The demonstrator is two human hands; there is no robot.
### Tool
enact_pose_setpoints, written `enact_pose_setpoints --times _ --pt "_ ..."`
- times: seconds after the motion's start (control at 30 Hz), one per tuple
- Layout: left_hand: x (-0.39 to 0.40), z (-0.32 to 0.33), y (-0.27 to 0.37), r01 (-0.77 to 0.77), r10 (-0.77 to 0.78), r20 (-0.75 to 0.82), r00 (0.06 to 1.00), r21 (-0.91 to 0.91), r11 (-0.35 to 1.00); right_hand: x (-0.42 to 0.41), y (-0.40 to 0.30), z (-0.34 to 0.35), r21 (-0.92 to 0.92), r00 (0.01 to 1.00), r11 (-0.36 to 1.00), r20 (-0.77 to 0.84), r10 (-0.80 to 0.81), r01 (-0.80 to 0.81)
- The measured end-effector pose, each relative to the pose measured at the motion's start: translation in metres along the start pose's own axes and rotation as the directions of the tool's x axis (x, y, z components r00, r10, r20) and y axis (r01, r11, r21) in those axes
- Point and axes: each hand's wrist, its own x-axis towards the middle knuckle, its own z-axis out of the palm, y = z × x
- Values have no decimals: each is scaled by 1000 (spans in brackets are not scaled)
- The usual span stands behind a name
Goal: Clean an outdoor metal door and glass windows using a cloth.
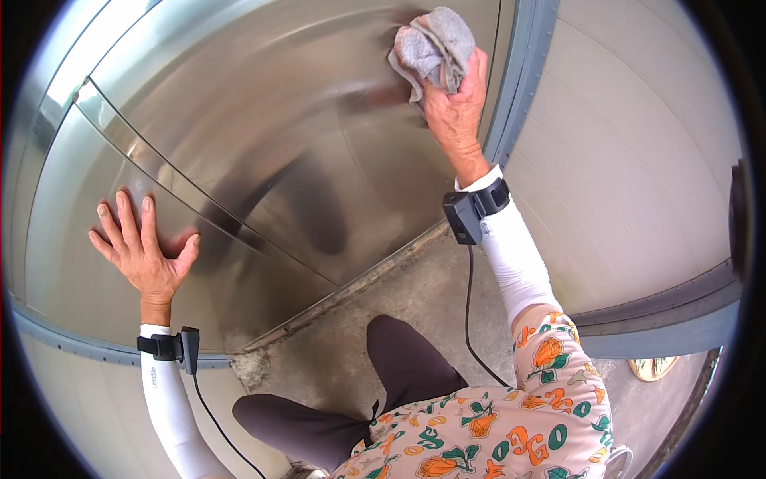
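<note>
A folded grey terry cloth (446, 42) is bunched in my right hand (456, 120). That hand presses it against a large brushed stainless steel panel (287, 90), near the panel's right side. My left hand (143, 254) rests palm down on the smooth metal at the left, fingers spread and holding nothing. Between the hands, two dark seams bound a narrow metal strip (179, 182) that crosses the panel. Blurred reflections of my hands and legs show in the steel.
A blue-grey riveted frame (517, 90) borders the steel on the right, with pale wall panels (628, 149) beyond it. Below lies a stained concrete floor (335, 335) along a raised sill. Black wrist devices (470, 215) trail cables along both arms. My bent knees are close to the panel.
</note>
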Motion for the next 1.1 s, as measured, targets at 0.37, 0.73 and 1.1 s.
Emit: enact_pose_setpoints --times 0.37,0.73,1.1 --pt "-1 6 -2 67 -69 -37 997 -57 996 -246 67 -69 -185 816 971 530 230 -154" --pt "0 9 2 56 -61 -53 997 -77 995 -2 -94 52 64 905 936 240 -350 345" --pt "-5 14 1 63 -69 -85 994 -73 995 -273 76 -96 -273 455 947 874 170 172"
